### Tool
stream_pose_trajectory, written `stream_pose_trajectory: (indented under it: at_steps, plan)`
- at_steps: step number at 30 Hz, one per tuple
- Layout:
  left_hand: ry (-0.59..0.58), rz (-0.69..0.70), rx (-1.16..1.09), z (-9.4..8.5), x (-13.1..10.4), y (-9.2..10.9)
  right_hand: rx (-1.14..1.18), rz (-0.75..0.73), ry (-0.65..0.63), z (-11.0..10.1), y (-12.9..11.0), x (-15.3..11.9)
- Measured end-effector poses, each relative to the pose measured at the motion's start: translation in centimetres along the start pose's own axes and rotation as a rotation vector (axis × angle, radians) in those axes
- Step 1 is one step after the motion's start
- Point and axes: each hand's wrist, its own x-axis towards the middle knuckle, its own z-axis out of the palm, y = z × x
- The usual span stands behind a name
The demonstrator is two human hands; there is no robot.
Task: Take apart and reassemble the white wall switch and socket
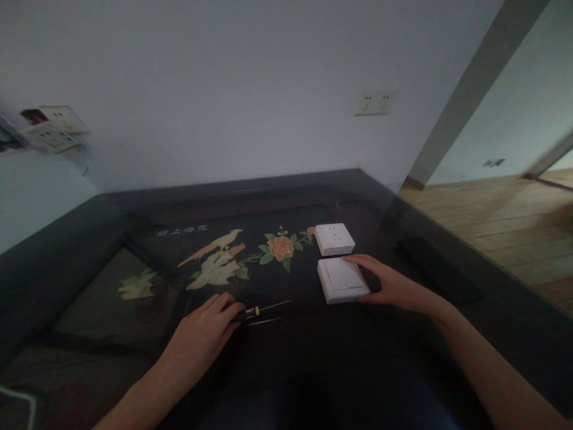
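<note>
My left hand (210,325) is closed around the handle of a screwdriver (253,312), whose thin shaft points right, low over the black table (286,370). A yellow band shows where the handle meets the shaft. My right hand (385,283) grips the right side of a white wall switch (344,280), thumb at the near corner and fingers at the far edge. The switch lies face up on the table. Just behind it sits a white wall socket (334,238), also face up, untouched by either hand.
The glossy tabletop carries a painted bird (228,239) and a painted flower (281,248). A dark flat object (436,270) lies to the right. Behind the table rises a pale wall (224,89) with a mounted double socket (374,103). More sockets (62,119) are at the left.
</note>
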Motion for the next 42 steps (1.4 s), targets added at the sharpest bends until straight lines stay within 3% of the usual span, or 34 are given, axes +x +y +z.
stream_pose_trajectory:
  at_steps: [10, 16, 21, 24, 27, 30, 42]
  plan:
    - [-0.118, 0.010, -0.026, -0.6, 1.9, 0.4, -0.021, -0.006, 0.081, -0.4, 2.7, -0.4]
    - [-0.105, 0.085, -0.384, -1.5, 3.2, 0.8, -0.071, -0.030, 0.181, 0.7, 2.7, 0.2]
    - [-0.063, 0.087, -0.768, -1.9, 7.5, 3.2, -0.104, -0.079, 0.188, 1.7, 2.4, 1.1]
    - [-0.103, 0.073, -0.838, -1.2, 11.0, 5.1, -0.120, -0.092, 0.173, 1.8, 2.6, 1.4]
    - [-0.090, 0.061, -0.851, -0.4, 13.9, 7.0, -0.131, -0.103, 0.168, 1.7, 2.8, 1.5]
    - [-0.086, 0.084, -0.815, -0.1, 15.3, 8.6, -0.134, -0.110, 0.162, 1.4, 3.0, 1.4]
    - [0.097, 0.207, -0.461, 0.1, 16.0, 11.0, -0.057, -0.130, 0.150, 0.8, 3.2, 1.7]
